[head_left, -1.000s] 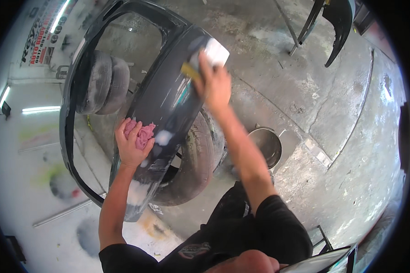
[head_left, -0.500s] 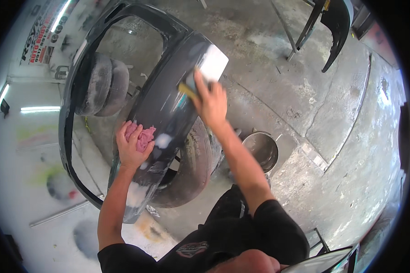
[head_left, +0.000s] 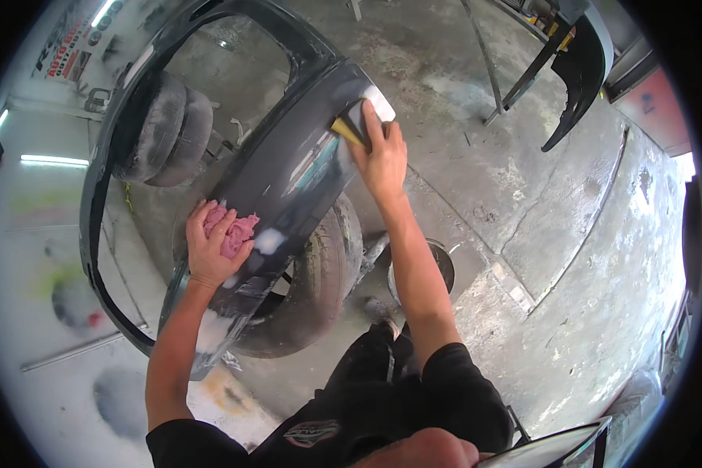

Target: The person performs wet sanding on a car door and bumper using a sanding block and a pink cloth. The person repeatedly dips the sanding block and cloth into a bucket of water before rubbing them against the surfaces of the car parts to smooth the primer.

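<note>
A: Run me left to right.
B: Far left: two tyres [head_left: 164,129], dusty, seen through the window opening of the dark grey car door [head_left: 269,183]. Door lies at a slant, near left to far right, below both hands.
A: Left hand?
B: Left hand [head_left: 210,253] sits mid-panel on the left edge, fingers curled over a bunched pink cloth [head_left: 234,232], which is against the door. Pale spot [head_left: 269,241] just to its right.
A: And the right?
B: Right hand [head_left: 383,160] is at the far right end, fingers closed on a yellow-and-dark block [head_left: 351,129]. Block is on the door, between a teal patch [head_left: 313,166] on the near side and a white patch [head_left: 381,103] on the far side.
A: Rest?
B: Tyre [head_left: 339,253] under the door's right edge; can't tell if it bears weight. Right of it, a metal pot [head_left: 445,264], partly behind the forearm. Far right, a black curved part [head_left: 576,90].
A: Which step?
B: My read: rubbing the patched surface with the block, left hand steadying.
A: Next move calls for?
B: I'd say block flat, even pressure across the patch edges, cloth ready for wiping. Grit and contact pressure: can't tell.
</note>
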A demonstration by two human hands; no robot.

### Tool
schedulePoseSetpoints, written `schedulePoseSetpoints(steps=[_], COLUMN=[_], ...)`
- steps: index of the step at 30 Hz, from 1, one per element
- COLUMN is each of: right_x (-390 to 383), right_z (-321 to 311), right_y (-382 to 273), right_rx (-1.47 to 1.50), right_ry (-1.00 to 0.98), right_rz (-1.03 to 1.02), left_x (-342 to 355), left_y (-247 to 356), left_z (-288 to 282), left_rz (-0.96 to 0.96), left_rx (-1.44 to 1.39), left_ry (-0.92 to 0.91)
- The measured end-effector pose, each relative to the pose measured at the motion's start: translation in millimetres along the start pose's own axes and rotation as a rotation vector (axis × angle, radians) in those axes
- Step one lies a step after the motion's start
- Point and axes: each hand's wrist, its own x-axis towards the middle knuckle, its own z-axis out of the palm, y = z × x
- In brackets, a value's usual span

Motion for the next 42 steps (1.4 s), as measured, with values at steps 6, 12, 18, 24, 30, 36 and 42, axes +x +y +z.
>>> schedulePoseSetpoints(steps=[6,12,18,24,30,36,42], right_x=[104,-4,69,5,-118,21,-123], right_z=[13,8,11,15,23,3,27], right_y=[33,70,46,62,-11,47,-21], right_rx=[-0.082,0.215,-0.026,0.122,0.134,0.142,0.191], right_ry=[-0.105,0.153,0.061,0.170,0.104,0.211,0.191], right_rz=[0.134,0.159,-0.076,0.122,0.009,0.300,0.038], left_x=[4,-1,1,3,-3,4,-6], left_y=[0,-1,-2,-2,-2,0,-2], left_z=[6,4,8,5,5,10,2], left_rz=[0.034,0.004,0.012,0.032,0.011,0.030,0.006], left_rx=[-0.004,-0.008,-0.006,-0.013,0.013,-0.029,0.001], left_ry=[-0.011,0.001,-0.021,-0.009,-0.010,-0.021,-0.035])
